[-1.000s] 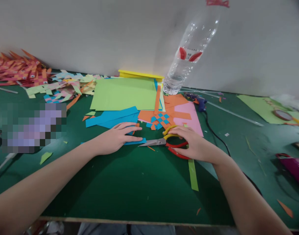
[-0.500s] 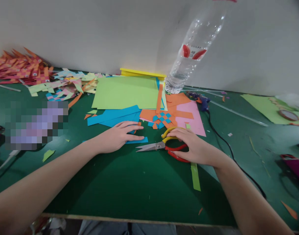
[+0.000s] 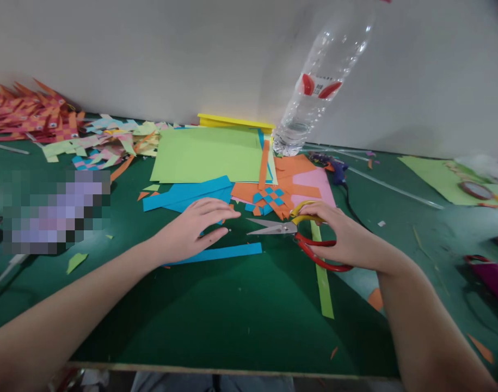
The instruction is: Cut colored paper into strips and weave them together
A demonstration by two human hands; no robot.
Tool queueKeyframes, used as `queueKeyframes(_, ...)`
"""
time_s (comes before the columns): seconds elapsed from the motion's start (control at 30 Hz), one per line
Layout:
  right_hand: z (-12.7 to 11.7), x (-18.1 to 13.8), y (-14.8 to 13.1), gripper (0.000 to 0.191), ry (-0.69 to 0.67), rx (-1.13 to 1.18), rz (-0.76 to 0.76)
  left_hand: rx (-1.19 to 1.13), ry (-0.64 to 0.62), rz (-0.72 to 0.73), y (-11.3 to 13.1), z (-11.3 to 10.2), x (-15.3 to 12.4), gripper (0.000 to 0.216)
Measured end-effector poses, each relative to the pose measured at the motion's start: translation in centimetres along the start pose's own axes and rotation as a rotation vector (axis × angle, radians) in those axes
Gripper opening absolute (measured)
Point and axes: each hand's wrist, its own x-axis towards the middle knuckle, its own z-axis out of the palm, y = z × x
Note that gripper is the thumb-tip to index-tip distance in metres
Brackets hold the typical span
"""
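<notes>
One blue strip lies under the spread left hand; right hand grips scissors nearby.

Bottle cut off at top edge; pixelated patch hides something; scissors handles partly under right hand.

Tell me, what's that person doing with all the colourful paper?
A person is working with coloured paper at a green table. Their right hand grips the scissors by the red and yellow handles, blades pointing toward the other hand. Their left hand lies open over one end of a blue paper strip. Behind sit an orange-and-blue woven square, a light green sheet and a clear bottle.
</notes>
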Motion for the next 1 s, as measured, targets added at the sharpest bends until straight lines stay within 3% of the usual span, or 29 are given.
queueKeyframes(0.1, -0.2, 0.1, 0.0, 0.050, -0.006, 0.013, 0.005, 0.087, -0.164, 0.172, -1.0, -0.9, -0.3, 0.037)
queueKeyframes(0.2, -0.2, 0.1, 0.1, 0.051, -0.003, 0.005, 0.007, 0.190, -0.238, 0.202, -1.5, -0.7, -0.6, 0.054)
queueKeyframes(0.37, -0.3, -0.1, 0.8, 0.049, -0.017, -0.019, 0.020, 0.282, -0.216, 0.128, -1.5, 0.6, -0.8, 0.058)
queueKeyframes(0.6, -0.4, -0.2, 1.3, 0.042, 0.053, -0.146, 0.040, 0.365, -0.067, -0.075, -1.7, 1.7, -0.6, 0.050)
queueKeyframes(1.0, -0.1, 0.3, 1.1, 0.037, 0.006, -0.123, 0.011, 0.330, -0.097, -0.050, -1.1, 2.0, -0.4, 0.044)
